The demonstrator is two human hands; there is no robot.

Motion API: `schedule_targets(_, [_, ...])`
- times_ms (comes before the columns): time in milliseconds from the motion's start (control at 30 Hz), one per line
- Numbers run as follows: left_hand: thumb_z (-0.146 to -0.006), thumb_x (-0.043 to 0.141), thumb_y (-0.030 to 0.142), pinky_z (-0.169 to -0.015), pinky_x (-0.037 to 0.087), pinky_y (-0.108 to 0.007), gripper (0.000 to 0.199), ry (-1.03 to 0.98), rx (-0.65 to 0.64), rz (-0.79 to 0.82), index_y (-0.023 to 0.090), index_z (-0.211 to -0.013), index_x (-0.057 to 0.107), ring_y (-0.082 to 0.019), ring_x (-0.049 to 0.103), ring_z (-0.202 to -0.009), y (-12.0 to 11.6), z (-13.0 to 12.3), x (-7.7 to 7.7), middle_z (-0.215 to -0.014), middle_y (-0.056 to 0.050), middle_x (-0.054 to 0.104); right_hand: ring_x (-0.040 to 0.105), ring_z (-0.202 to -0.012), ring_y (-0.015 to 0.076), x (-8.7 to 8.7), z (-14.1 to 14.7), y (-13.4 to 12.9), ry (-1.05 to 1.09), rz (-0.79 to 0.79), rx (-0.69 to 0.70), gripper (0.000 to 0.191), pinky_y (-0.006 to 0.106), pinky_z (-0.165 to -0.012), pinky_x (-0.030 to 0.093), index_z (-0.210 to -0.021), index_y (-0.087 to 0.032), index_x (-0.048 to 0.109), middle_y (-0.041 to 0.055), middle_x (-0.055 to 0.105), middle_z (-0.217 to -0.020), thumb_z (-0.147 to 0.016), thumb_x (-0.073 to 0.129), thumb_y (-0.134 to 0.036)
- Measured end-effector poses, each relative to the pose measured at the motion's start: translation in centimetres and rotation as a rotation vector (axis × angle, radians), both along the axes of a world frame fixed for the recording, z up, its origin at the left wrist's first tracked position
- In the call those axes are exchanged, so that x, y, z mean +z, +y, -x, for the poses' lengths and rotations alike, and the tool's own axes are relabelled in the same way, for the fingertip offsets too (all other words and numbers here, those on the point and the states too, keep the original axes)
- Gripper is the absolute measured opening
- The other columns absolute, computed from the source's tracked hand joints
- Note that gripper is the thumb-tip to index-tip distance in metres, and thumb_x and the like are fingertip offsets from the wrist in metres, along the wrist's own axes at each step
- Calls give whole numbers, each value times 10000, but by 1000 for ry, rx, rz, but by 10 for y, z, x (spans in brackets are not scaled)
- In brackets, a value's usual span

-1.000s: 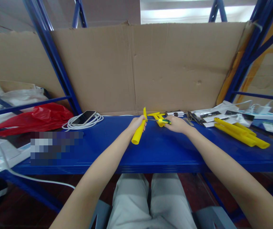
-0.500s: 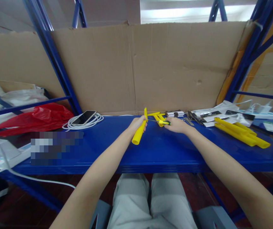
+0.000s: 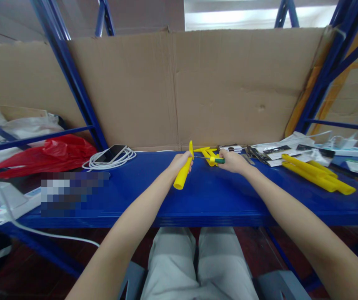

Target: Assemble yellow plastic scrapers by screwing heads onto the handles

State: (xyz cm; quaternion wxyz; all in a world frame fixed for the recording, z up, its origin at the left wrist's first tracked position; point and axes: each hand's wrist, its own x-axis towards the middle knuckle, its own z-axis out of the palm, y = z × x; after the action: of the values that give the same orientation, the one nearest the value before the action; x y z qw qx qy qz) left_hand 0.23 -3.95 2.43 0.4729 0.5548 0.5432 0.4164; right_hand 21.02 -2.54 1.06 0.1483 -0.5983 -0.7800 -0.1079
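Observation:
My left hand (image 3: 181, 161) is closed around a yellow plastic handle (image 3: 181, 176), its wide end tilted down toward me and a thinner tip standing up past the fingers. In my right hand (image 3: 230, 161) is a screwdriver (image 3: 220, 160) with a green and yellow grip. Its thin shaft points left and reaches the yellow piece by my left fingers; the exact contact point is too small to make out. Just behind the screwdriver, further yellow parts (image 3: 206, 151) lie on the blue table (image 3: 210, 196).
Several yellow handle pieces (image 3: 318, 175) lie at the right, near plastic packets (image 3: 279, 152). On the left are a phone (image 3: 112, 153) on a coiled white cable (image 3: 128, 156), a red bag (image 3: 63, 150) and a white power strip (image 3: 16, 208). A cardboard panel (image 3: 229, 91) stands behind.
My right hand's fingers have shifted back on the screwdriver, so more of its green grip shows. My left hand and the yellow handle have stayed nearly still.

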Motion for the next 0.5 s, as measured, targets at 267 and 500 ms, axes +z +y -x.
schedule_targets(267, [-777,408,219,-324,322,-179,196,-10,17,-9,171,-597,471,-70,398,-286,-1,0,1,-392,39,457,579,-680,181,2,-4,-2,103,94,170,241,242,-565,358,-844,-197,517,38,630,-755,-674,620,-332])
schedule_targets(500, [-775,412,221,-339,338,-189,198,-18,-21,19,162,-602,489,-79,418,-301,1,-2,0,-413,31,474,531,-670,144,-7,8,-4,167,248,396,200,239,-594,374,-787,-182,508,14,589,-751,-676,650,-268])
